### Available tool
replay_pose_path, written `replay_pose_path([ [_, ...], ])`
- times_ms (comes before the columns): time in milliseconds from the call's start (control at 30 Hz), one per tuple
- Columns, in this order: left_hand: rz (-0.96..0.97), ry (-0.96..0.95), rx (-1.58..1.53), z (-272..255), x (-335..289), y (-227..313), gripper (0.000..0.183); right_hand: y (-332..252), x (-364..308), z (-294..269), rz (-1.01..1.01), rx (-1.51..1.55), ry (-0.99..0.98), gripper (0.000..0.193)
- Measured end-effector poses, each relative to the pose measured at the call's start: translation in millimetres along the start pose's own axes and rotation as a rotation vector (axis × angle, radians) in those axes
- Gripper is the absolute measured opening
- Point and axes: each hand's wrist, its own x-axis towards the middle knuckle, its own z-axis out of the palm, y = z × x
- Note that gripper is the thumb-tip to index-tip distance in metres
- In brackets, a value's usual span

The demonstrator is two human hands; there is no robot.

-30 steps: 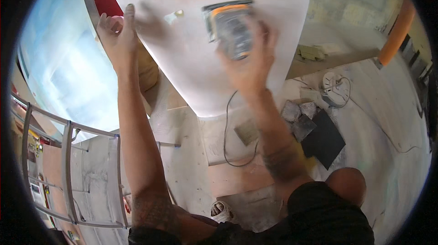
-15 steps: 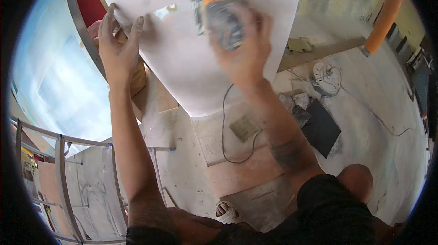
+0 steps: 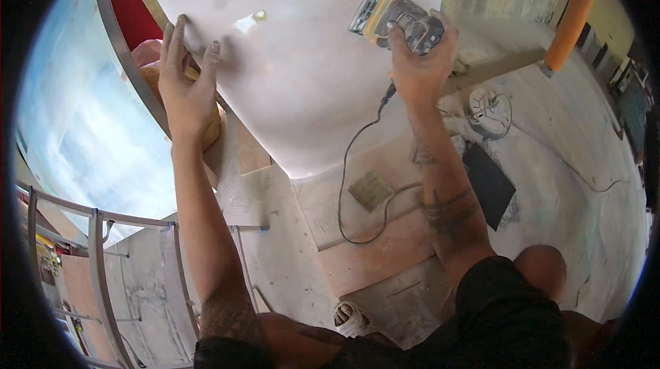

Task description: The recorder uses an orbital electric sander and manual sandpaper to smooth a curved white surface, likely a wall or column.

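Note:
A large pale, whitish panel (image 3: pixel 295 94) spreads out before me, with a small bright bare patch (image 3: pixel 249 22) on its surface. My right hand (image 3: pixel 427 60) grips an orange-and-black electric sander (image 3: pixel 399 20), which lies against the panel close to its right edge. From the sander a dark power cord (image 3: pixel 344 170) droops below the panel in a loop. At the panel's left edge rests my left hand (image 3: pixel 187 87), fingers stretched and apart, thumb over the panel face; it holds no tool.
To the left stand a blue-and-white painted panel (image 3: pixel 96 115) and a metal ladder (image 3: pixel 96 252). On the dusty floor lie a square sandpaper piece (image 3: pixel 370 190), a black sheet (image 3: pixel 488 183), a wooden board (image 3: pixel 375 249) and a round white cord reel (image 3: pixel 490 113). An orange post (image 3: pixel 572 15) rises at right.
My right hand has carried the sander rightward across the panel, toward its right edge, and the sander has turned. The left hand has shifted only slightly along the left edge.

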Motion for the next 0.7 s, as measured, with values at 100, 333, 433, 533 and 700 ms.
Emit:
replay_pose_path([
  [100,-0.042,-0.069,-0.125,5,-8,1,0.063,-19,-22,17,-0.181,-0.155,0.048,0.069],
  [333,-0.083,-0.007,-0.214,12,-9,2,0.056,-75,-74,44,-0.417,-0.113,-0.461,0.058],
  [433,-0.182,-0.019,-0.294,5,-10,14,0.052,-65,-63,36,-0.460,-0.155,-0.451,0.059],
  [533,-0.169,-0.075,-0.346,0,-8,9,0.049,-49,-34,22,-0.430,-0.220,-0.306,0.061],
  [700,-0.134,-0.166,-0.318,-11,-12,2,0.047,-14,2,12,-0.250,-0.123,-0.044,0.060],
])
